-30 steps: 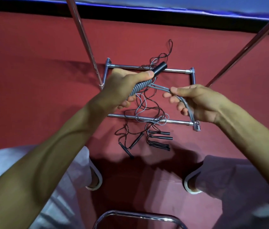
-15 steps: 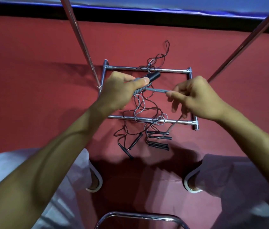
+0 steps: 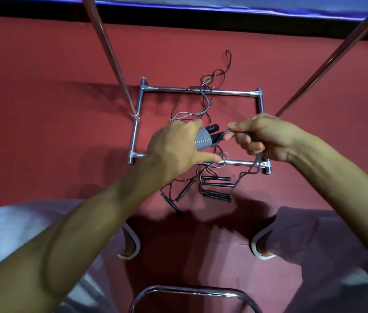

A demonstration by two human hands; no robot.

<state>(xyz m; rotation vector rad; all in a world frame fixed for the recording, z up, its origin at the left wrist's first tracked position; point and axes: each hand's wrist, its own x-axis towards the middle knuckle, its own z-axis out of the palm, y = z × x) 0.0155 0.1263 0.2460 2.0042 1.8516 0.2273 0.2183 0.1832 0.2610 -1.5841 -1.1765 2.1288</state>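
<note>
My left hand [image 3: 176,145] grips a pair of black handles [image 3: 212,132] with a grey cord coiled in tight turns [image 3: 203,141] round them. My right hand [image 3: 262,136] pinches the free run of that grey cord [image 3: 229,131] just right of the coil; the cord trails down past my palm toward the floor. Both hands are held above a chrome rectangular frame [image 3: 198,90] on the red floor. A tangle of thin dark and grey cords [image 3: 205,102] lies across the frame, ending in several black handles [image 3: 216,188] below its near bar.
Two chrome poles rise from the floor, one at the left [image 3: 108,53] and one at the right [image 3: 327,57]. My knees and white shoes [image 3: 131,245] flank the cords. A chrome chair rail [image 3: 192,292] curves at the bottom edge. A dark wall base runs along the top.
Both hands have come lower and closer together. My left hand has turned the handles, more grey coils show, and my right hand has brought the cord in near the coil.
</note>
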